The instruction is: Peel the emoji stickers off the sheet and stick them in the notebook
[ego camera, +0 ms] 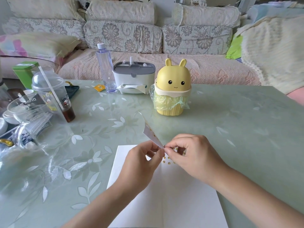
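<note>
**Both hands meet at the sticker sheet, over the open notebook**

Centre of the frame, low down: the left hand (144,160) pinches the bottom end of the sticker sheet (152,134), thumb and fingers (154,147) clamped together on it. The sheet is a thin, stiff white strip, seen almost edge-on, tilting up and to the left, with a speckled yellow line along its top edge. The right hand (189,155) comes in from the right, its fingertips (169,150) squeezed together at that same lower corner, touching the left hand's. Whether a sticker sits between them is too small to tell.

Directly beneath lies the notebook (181,203), open flat, with plain, smooth white pages. A scatter of tiny round yellow stickers (167,159) is on the page just under the right hand.

The worktop (238,120) is glossy pale green with a white leaf pattern. Above the hands stands a rounded yellow rabbit-eared bin (172,89) with a crinkled plastic liner. Further up and left are a grey-and-white tissue box (133,78) and a tall clear bottle (106,68). At the left edge is a clear dome-lidded cup (54,92) with a straw.
</note>
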`<state>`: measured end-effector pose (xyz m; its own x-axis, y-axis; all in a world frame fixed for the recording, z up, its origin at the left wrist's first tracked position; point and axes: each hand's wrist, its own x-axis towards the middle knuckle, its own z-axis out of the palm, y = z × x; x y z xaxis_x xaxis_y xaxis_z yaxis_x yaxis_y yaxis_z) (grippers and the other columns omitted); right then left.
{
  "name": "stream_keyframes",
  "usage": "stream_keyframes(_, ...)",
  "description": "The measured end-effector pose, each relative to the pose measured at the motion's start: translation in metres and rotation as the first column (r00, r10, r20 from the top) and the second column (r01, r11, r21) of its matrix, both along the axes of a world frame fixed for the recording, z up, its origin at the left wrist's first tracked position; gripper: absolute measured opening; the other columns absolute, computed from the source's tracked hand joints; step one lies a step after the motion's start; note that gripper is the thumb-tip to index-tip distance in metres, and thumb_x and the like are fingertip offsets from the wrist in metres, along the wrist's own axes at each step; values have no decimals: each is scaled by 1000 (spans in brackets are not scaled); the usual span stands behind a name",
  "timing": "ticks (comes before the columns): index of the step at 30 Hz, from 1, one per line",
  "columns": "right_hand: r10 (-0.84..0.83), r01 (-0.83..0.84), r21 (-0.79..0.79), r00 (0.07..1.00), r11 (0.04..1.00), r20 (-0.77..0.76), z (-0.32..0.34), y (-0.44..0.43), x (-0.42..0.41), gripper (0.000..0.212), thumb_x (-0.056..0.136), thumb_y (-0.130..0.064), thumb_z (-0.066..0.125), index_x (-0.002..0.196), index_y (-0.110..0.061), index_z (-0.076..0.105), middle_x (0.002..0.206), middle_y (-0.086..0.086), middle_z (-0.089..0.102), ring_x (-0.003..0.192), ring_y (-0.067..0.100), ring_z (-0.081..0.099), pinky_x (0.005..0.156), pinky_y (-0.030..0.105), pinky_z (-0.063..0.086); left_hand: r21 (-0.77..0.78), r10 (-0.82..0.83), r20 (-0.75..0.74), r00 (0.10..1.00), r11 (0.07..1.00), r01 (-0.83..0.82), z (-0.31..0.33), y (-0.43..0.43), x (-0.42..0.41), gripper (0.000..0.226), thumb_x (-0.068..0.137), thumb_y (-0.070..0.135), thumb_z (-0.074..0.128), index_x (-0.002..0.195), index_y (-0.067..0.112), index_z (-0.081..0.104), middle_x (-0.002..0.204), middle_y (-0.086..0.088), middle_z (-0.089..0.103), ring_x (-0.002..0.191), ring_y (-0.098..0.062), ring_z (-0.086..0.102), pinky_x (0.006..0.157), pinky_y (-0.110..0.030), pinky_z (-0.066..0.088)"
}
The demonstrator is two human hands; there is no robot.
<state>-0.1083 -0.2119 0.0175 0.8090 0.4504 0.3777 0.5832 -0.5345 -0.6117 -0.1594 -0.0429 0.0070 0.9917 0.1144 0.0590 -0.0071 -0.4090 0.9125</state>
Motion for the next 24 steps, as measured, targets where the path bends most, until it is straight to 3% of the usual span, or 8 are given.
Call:
stream_keyframes(7, -47, 48, -10, 997, 999, 63, 5, -2, -2, 14, 83, -22, 70, 71, -27, 67, 75, -15, 63, 60, 13, 59, 58, 31, 49, -17, -11, 28, 1000, 1000, 12, 0, -1, 2, 16, 94, 21, 65, 79, 19, 69, 67, 19, 66, 59, 4, 56, 57, -10, 39)
stream_keyframes(10, -84, 87, 60, 995, 994, -59, 7, 0, -3, 17, 84, -17, 73, 70, -26, 69, 71, -19, 65, 56, 11, 59, 57, 21, 46, -64, -6, 24, 1000, 998, 8, -1, 1, 4, 15, 94, 21, 65, 80, 17, 69, 75, 9, 71, 70, -6, 63, 61, -11, 44)
stream_keyframes(13, -80, 99, 65, 966, 993, -244, 7, 1, -4, 13, 86, -23, 74, 74, -27, 74, 54, -18, 60, 49, 5, 51, 53, 14, 39, -98, -33, 6, 999, 995, 33, -1, 2, 4, 16, 95, 20, 63, 81, 20, 69, 79, 6, 72, 76, -14, 64, 61, -14, 46)
stream_keyframes(18, -84, 116, 96, 952, 989, -293, 8, 4, -3, 17, 88, -24, 74, 71, -28, 74, 62, -13, 66, 58, 23, 60, 57, 27, 47, -101, -50, 0, 999, 994, 50, -3, 5, 4, 15, 95, 21, 61, 83, 25, 69, 81, 8, 71, 81, -19, 64, 63, -20, 48)
stream_keyframes(21, -97, 128, 63, 925, 990, -366, 7, 8, -1, 17, 89, -23, 70, 73, -25, 73, 63, -13, 68, 57, 12, 65, 60, 24, 50, -90, -55, -40, 998, 995, 52, -5, 7, 4, 13, 95, 21, 60, 86, 24, 69, 82, 5, 70, 81, -22, 64, 64, -24, 49)
stream_keyframes(24, -109, 116, -10, 894, 993, -434, 0, 12, 4, 17, 89, -25, 71, 72, -24, 73, 66, -11, 70, 58, 4, 62, 60, 21, 49, 22, -74, -206, 976, 996, 81, -1, 13, 5, 17, 94, 28, 58, 83, 21, 69, 82, 5, 72, 70, -17, 66, 65, -30, 53)
